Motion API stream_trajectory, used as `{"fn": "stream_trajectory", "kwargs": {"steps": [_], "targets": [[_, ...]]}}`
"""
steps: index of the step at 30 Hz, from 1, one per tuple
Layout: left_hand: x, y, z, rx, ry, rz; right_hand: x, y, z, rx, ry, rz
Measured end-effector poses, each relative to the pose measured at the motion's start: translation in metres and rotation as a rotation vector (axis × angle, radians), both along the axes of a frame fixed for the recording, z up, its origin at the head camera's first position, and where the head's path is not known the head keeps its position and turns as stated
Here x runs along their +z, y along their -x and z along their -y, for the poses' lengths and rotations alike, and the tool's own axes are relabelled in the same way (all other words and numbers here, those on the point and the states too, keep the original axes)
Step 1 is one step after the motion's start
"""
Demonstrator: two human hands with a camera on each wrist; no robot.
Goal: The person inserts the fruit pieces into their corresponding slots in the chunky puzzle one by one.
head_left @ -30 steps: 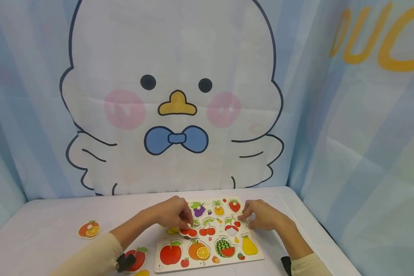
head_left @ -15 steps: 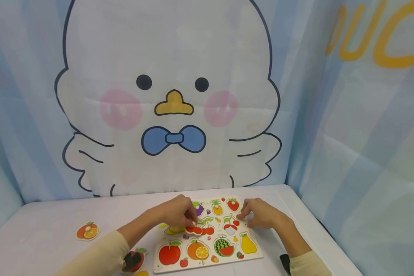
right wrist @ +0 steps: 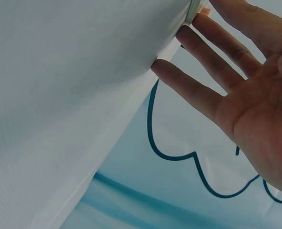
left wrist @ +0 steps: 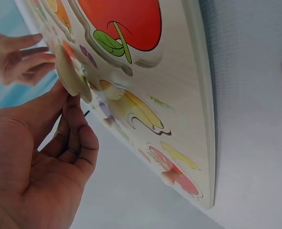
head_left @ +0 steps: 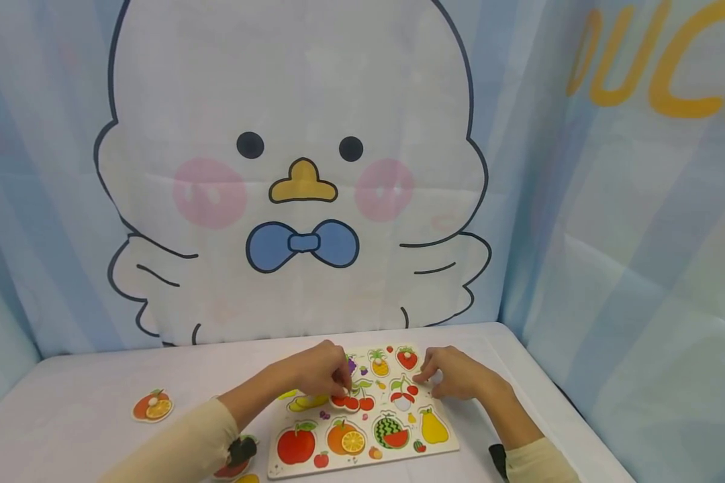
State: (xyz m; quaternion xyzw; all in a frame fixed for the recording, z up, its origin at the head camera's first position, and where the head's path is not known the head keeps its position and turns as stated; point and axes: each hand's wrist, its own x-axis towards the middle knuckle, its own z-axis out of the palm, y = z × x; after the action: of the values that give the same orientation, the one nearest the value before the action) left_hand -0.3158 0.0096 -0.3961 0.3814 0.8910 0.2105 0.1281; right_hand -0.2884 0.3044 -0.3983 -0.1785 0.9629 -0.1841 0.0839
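Your left grip point(head_left: 323, 370) pinches the flat, lobed cherry piece point(head_left: 344, 403); your relaxed right grip point(head_left: 456, 376) touches the rectangular board point(left wrist: 191, 86).

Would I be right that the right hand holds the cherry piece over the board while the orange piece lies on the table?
Not the right hand: the head view shows the left hand holding the cherry piece over the board.
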Motion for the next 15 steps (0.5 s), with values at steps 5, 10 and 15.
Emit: {"fn": "stream_trajectory", "kwargs": {"steps": [5,10,15], "targets": [[0.002,-0.001,-0.005,-0.006,0.020,-0.007,0.000,0.000,0.000,0.001,-0.001,0.001],[0.003,-0.002,-0.011,-0.010,0.043,-0.012,0.000,0.000,0.000,-0.011,-0.009,0.010],[0.001,-0.002,-0.015,-0.002,0.056,-0.021,0.000,0.001,0.001,-0.038,-0.022,0.020]]}}
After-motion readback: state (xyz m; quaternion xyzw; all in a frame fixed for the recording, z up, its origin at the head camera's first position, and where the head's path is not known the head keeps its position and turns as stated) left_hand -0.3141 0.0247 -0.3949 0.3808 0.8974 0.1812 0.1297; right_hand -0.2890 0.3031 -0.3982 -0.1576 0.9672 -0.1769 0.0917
